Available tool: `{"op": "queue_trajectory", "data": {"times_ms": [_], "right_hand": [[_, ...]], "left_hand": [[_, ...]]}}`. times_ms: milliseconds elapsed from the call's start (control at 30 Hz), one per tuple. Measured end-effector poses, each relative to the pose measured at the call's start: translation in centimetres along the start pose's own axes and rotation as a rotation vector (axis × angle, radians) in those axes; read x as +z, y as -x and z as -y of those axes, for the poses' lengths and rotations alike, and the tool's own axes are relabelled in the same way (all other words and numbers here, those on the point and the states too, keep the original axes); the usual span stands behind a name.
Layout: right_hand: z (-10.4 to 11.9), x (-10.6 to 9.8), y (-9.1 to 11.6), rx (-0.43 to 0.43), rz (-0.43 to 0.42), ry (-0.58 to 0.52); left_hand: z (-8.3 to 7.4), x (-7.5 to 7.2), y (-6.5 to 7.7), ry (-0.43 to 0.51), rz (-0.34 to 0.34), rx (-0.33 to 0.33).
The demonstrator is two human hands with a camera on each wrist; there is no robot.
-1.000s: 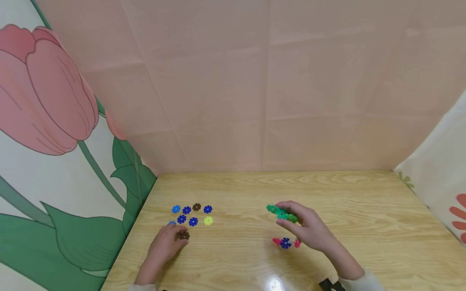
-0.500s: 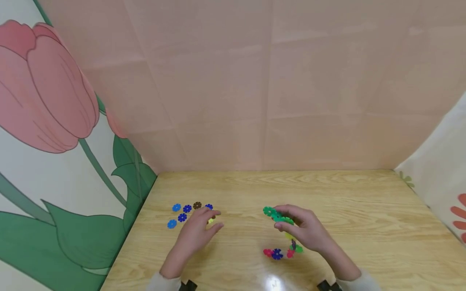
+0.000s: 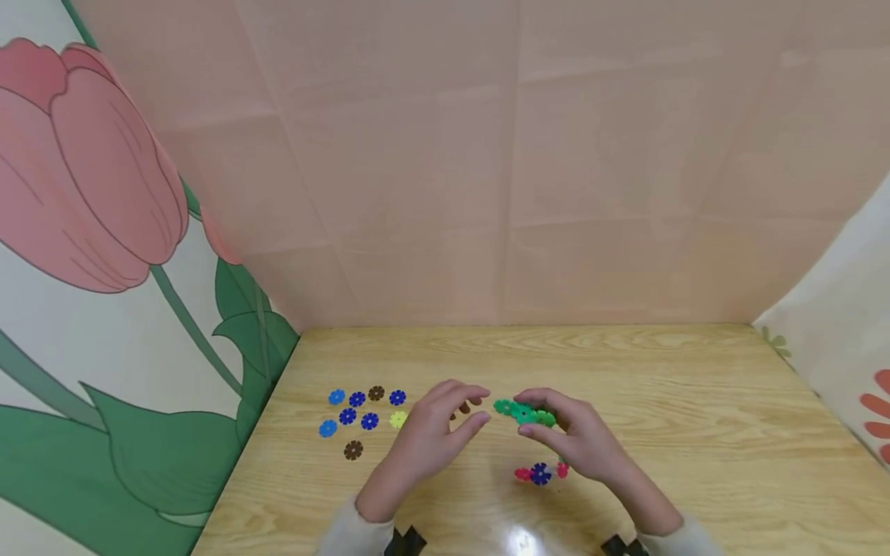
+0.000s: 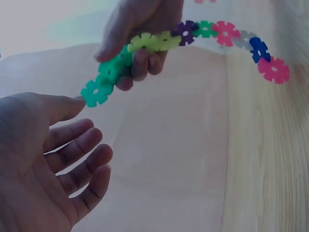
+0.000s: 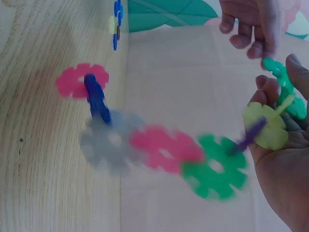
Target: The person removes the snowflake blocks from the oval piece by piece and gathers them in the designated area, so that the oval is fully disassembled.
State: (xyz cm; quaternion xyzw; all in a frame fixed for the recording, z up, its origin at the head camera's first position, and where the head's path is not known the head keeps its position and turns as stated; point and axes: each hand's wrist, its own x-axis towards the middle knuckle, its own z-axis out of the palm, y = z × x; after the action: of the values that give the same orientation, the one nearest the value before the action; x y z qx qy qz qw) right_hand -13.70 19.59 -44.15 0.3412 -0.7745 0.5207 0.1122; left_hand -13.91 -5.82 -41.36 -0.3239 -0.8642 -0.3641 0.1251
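Note:
My right hand point(image 3: 577, 432) pinches a chain of interlocking snowflake discs point(image 4: 186, 33) near its green end, between thumb and fingers. The chain hangs in the air. It runs through green, yellow, purple, green, pink, clear and dark blue to a pink disc point(image 5: 82, 80) at the far end. My left hand point(image 3: 431, 432) holds nothing, its fingers loosely bent. In the left wrist view its thumb tip is right beside the chain's end green disc point(image 4: 96, 93); whether they touch I cannot tell.
Loose discs lie at the left of the wooden table point(image 3: 660, 386): several blue ones point(image 3: 369, 421), a yellow disc point(image 3: 398, 419) partly behind my left hand, and two brown ones, the nearer brown disc point(image 3: 353, 450) set apart. A pink cloth point(image 3: 501, 193) hangs behind the table.
My left hand has left the nearer brown disc on the table and moved right, up to the chain. My right hand still holds the chain, whose lower end has swung about.

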Motion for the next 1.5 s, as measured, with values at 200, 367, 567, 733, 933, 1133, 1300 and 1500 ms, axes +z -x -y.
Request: {"op": "queue_trajectory", "data": {"times_ms": [200,367,567,733,933,1133,1300,1500], "right_hand": [[0.1,0.0,-0.1,-0.014,-0.016,-0.047],[0.2,-0.2,-0.1,0.013,0.007,-0.073],[-0.1,-0.2,-0.1,0.001,0.026,-0.096],[-0.2,-0.2,-0.1,0.01,0.029,-0.083],[-0.2,-0.1,-0.1,0.043,0.029,-0.054],[-0.1,0.0,-0.1,0.049,0.016,-0.043],[0.0,0.0,-0.1,0.034,0.011,-0.048],[0.1,-0.2,0.0,0.046,-0.014,-0.017]], "left_hand": [[-0.8,0.7,-0.8,0.062,-0.003,0.041],[-1.0,1.2,-1.2,0.099,0.009,0.033],[-1.2,1.6,-1.4,0.129,0.017,0.025],[-1.0,1.8,-1.5,0.14,0.007,0.021],[-1.1,1.7,-1.5,0.094,-0.016,0.051],[-1.5,1.7,-1.5,0.038,-0.043,0.089],[-1.6,1.9,-1.3,0.003,-0.063,0.116],[-1.2,1.9,-1.1,0.006,-0.052,0.085]]}}
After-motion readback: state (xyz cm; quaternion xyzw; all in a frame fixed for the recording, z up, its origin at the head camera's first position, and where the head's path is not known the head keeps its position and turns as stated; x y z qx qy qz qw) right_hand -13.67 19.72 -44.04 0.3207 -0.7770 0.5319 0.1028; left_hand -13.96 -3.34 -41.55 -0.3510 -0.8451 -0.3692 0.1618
